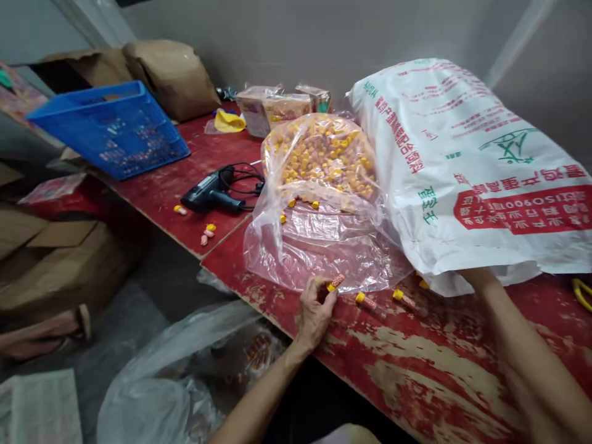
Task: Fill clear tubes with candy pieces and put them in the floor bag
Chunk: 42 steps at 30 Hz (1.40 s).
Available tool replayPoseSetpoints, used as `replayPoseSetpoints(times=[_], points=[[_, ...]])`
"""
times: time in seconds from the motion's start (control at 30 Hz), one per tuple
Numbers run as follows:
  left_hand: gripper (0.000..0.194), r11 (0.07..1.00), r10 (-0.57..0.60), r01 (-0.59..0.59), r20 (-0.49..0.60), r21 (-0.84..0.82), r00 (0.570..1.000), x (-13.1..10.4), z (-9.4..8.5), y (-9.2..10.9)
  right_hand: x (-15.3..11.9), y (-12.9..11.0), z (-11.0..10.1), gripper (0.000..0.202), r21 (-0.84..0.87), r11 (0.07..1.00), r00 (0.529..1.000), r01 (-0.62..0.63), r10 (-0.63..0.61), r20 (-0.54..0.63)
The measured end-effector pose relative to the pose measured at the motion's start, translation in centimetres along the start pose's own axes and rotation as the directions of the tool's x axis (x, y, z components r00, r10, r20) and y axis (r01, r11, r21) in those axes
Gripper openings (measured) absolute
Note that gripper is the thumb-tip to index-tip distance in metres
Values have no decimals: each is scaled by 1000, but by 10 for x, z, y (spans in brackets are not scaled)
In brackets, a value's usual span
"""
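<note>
My left hand (314,311) is closed at the table's front edge, pinching a small yellow-capped tube (337,282) with a pink patterned body between thumb and fingertips. Two similar yellow-capped tubes (367,301) lie on the worn red table just to its right, their clear ends pointing right. My right forearm (493,302) reaches into the mouth of a large white printed sack (467,154); the hand is hidden inside. Behind my left hand lies a clear plastic bag (319,240), its back part filled with many yellow-capped pink pieces (324,154).
A dark heat gun (215,190) with its cord lies left of the bag, near a few loose pieces (208,231). A blue crate (115,132) stands farther left. Wrapped boxes (272,108) sit behind. Below the edge hangs a clear bag (185,370) with tubes. Yellow handles (581,293) show at right.
</note>
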<state>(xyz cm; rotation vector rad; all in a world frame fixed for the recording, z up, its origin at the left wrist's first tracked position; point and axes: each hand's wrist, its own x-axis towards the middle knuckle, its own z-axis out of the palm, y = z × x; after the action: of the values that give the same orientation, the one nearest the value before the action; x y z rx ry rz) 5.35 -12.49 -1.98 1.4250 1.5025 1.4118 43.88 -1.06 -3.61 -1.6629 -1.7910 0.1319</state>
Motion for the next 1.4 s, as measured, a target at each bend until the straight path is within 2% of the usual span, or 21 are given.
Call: replayPoseSetpoints(times=[0.1,0.17,0.23,0.3,0.33,0.4,0.47,0.53,0.6,0.7,0.83,0.9,1.0,1.13,1.3,1.4], points=[[13,998,-41,40,-16,-49,999,-5,3,7,-1,-2,-18,18,-90,990,992,106,-99,85],[13,990,-74,73,-8,-119,997,-9,4,11,-12,-9,-33,21,-179,978,993,112,-102,60],[13,970,-121,121,12,-211,993,-14,4,15,-33,-24,-48,30,-283,959,998,7,-23,-53],[15,938,-173,179,48,-297,984,-20,2,18,-61,-47,-58,36,-260,952,976,-164,117,-186],[15,921,-196,210,77,-329,978,-23,1,19,-76,-61,-61,37,-165,956,953,-242,202,-225],[18,875,-228,275,163,-397,960,-31,0,22,-107,-94,-58,36,184,920,909,-346,377,-179],[23,800,-251,351,259,-487,933,-41,3,26,-132,-130,-47,34,540,742,877,-399,481,-13],[28,717,-276,427,338,-551,900,-52,7,31,-150,-163,-33,36,726,555,864,-406,492,107],[29,682,-300,474,379,-556,876,-62,10,34,-159,-189,-22,35,769,495,880,-404,441,178],[25,718,-293,464,380,-519,877,-70,9,37,-164,-210,-18,25,711,585,919,-391,285,271],[17,863,-178,299,308,-408,934,-72,2,39,-165,-216,-27,14,603,769,965,-211,67,252],[14,909,-92,203,299,-364,950,-73,1,40,-166,-215,-31,13,553,824,969,-121,-22,245],[19,941,10,94,304,-326,953,-77,2,42,-167,-216,-32,16,512,857,946,-63,-113,304],[29,967,58,16,283,-253,957,-85,6,43,-172,-221,-23,20,489,872,933,-33,-148,328],[35,979,38,27,306,-203,951,-96,14,41,-182,-231,-8,18,385,922,981,33,-103,163],[39,986,47,15,361,-165,931,-96,18,43,-183,-228,-8,19,357,934,983,21,-84,161]])
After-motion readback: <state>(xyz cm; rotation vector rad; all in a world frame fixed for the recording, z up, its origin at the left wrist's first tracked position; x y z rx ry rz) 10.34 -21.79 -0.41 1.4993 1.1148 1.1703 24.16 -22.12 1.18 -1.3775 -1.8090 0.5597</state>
